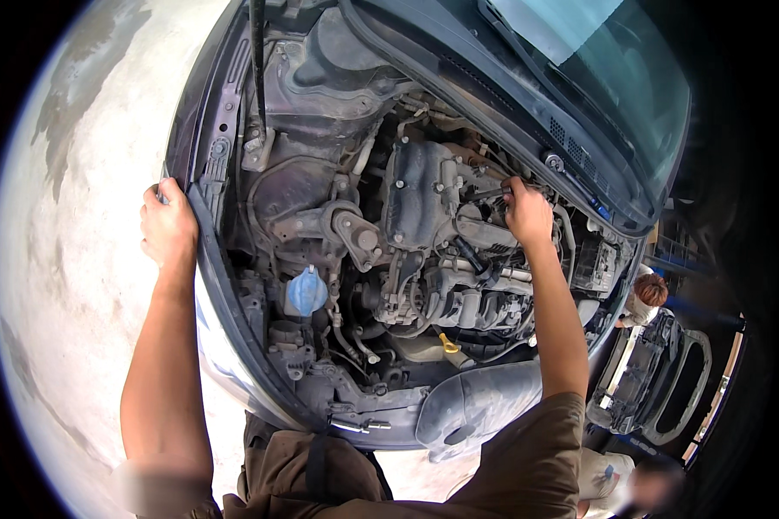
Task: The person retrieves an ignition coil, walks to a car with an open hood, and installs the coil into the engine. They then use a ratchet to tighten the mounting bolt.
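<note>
Curled over the edge of the car's left-side fender [183, 138] is my left hand [169, 221]. My right hand [526, 212] reaches into the upper right of the engine bay, its fingers closed around a slim dark part or tool [492, 192], too small to name, beside the black engine cover [411, 195]. Below that hand lie a black cylindrical piece [472, 258] and ribbed intake parts [485, 307]. A ratchet with a blue handle [595, 204] rests along the base of the windshield.
A blue-capped reservoir [307, 290] and yellow dipstick [450, 344] sit lower in the bay. A black prop rod [257, 69] rises at upper left. A co-worker [645, 298] is by removed car parts [632, 381] at right; another person [606, 484] is at lower right.
</note>
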Action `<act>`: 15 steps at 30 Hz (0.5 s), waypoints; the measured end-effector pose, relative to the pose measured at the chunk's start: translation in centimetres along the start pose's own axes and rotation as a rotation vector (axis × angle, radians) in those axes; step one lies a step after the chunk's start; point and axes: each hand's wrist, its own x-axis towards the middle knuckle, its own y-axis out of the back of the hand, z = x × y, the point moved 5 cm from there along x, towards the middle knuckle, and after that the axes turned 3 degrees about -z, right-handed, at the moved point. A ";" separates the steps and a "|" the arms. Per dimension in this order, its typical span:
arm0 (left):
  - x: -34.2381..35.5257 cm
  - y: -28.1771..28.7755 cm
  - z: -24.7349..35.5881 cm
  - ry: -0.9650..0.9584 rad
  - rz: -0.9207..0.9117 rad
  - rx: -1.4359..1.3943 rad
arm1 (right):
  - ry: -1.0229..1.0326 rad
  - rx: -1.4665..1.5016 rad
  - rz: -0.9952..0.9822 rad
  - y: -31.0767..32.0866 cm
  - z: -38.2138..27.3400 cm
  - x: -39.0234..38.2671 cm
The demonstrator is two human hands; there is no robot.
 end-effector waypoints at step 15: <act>-0.3 0.2 0.5 0.000 -0.014 0.016 | 0.199 0.117 -0.019 0.3 -2.1 -0.3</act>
